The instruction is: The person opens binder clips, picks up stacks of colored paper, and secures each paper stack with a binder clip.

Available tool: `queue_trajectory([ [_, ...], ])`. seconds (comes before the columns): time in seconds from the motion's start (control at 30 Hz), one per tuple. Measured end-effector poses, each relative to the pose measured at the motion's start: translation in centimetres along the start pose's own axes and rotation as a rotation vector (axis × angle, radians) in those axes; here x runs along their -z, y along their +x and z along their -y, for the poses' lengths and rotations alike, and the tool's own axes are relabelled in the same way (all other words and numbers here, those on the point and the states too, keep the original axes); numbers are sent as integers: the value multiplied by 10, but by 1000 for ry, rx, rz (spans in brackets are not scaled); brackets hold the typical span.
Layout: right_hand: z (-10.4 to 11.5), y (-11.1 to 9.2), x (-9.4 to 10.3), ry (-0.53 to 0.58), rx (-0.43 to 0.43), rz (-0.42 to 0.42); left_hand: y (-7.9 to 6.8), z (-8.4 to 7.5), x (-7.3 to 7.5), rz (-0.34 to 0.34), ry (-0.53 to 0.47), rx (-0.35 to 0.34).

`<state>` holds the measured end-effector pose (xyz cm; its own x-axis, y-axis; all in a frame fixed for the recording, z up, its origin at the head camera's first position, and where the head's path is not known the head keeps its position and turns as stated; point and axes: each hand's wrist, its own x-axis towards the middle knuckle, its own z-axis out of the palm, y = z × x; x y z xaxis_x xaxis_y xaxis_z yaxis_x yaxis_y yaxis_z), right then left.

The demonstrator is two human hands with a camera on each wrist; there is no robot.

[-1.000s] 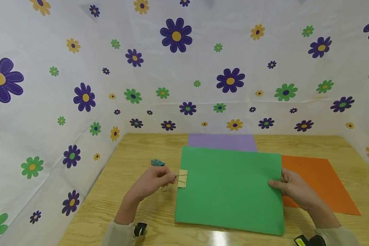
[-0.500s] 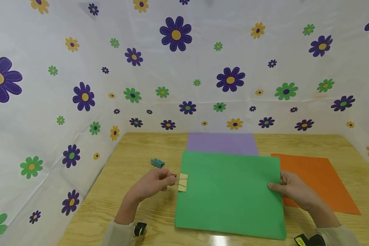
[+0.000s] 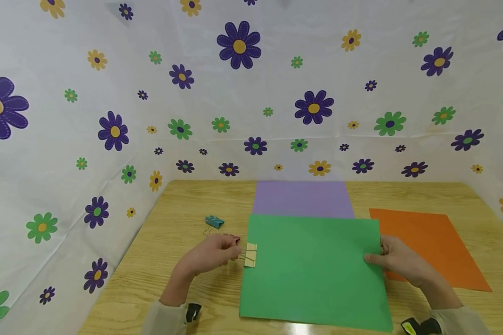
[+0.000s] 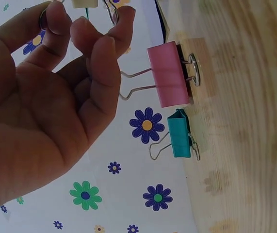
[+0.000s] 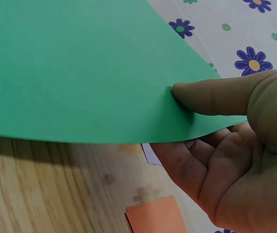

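A green sheet of paper, perhaps several together, is raised over the table. A pale yellow binder clip sits on its left edge. My left hand pinches the wire handles of that clip; in the left wrist view, only the bottom of the clip shows at the top. At the opposite edge, my right hand grips the paper, thumb on top and fingers underneath. Behind the left hand lies a pink binder clip, mostly covered in the head view. A smaller teal binder clip lies beyond it.
Orange paper lies on the wooden table at the right, partly under the right hand. A purple sheet lies at the back, its front part hidden by the green one. A flowered white cloth surrounds the table's back and sides.
The green paper has come down toward me with both hands and the yellow clip. More of the purple sheet and of the teal and pink clips now shows.
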<state>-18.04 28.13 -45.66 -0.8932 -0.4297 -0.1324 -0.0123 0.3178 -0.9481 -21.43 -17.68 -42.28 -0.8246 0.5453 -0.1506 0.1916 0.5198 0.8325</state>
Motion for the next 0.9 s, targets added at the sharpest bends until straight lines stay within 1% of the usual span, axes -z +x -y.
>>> queue_trajectory([
  [0.23, 0, 1, -5, -97, -39, -22, 3, -1, -7, -16, 100, -13],
  [0.33, 0, 2, -6, -98, -41, -13, 4, -1, -9, -24, 125, -28],
  [0.5, 0, 3, -9, -108, -53, -15, 5, 0, -11, -30, 140, -49],
  [0.57, 1, 3, -10, -121, -62, -21, 5, 0, -12, -34, 150, -45],
  [0.77, 1, 4, -14, -160, -79, -42, 6, 1, -15, -54, 213, 12],
  [0.9, -2, 6, -14, -146, -66, -19, 6, -1, -16, -63, 242, 13],
])
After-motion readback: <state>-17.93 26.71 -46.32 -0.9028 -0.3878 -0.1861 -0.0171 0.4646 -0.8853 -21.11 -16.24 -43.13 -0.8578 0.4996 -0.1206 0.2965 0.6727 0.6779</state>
